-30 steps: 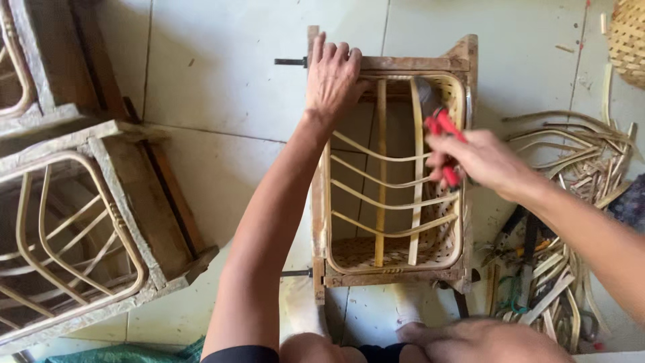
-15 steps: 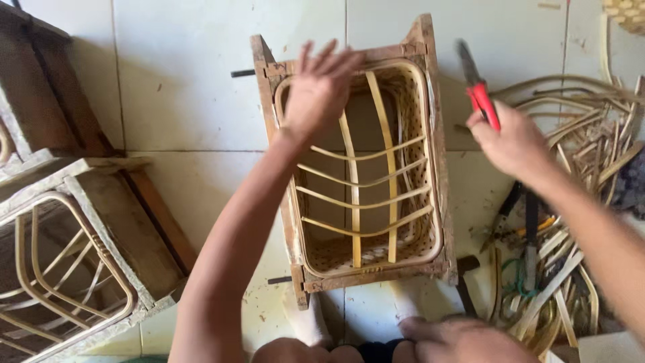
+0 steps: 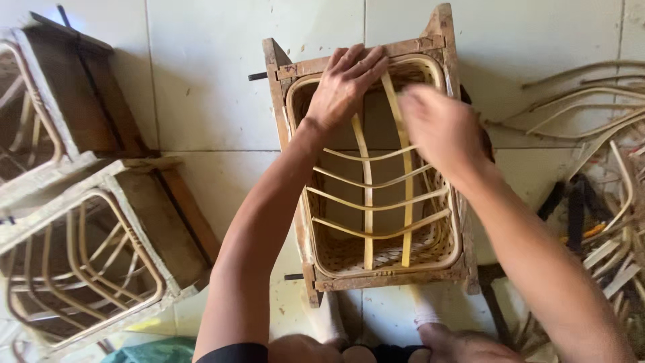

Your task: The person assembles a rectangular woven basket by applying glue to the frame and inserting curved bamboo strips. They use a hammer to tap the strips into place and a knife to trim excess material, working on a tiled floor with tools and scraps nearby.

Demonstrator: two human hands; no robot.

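A half-woven rattan basket [image 3: 376,255] sits inside a wooden box frame [image 3: 279,101] on the tiled floor, with two upright strips crossed by several curved ones. My left hand [image 3: 346,84] lies flat on the far rim of the frame, fingers stretched out, gripping nothing. My right hand [image 3: 440,128] is blurred and hovers over the far right part of the basket, by the right upright strip [image 3: 406,202]. No tool shows in it, and its fingers are too blurred to tell whether they pinch the strip.
Two more wooden frames with rattan loops stand at the left [image 3: 87,269] and far left [image 3: 60,101]. Loose rattan strips [image 3: 605,114] and dark tools [image 3: 578,208] lie on the right. My feet [image 3: 430,312] are against the frame's near edge.
My right hand held a red-handled cutter and swung out to the right; it is now back over the basket without the cutter. My left hand stays on the far rim.
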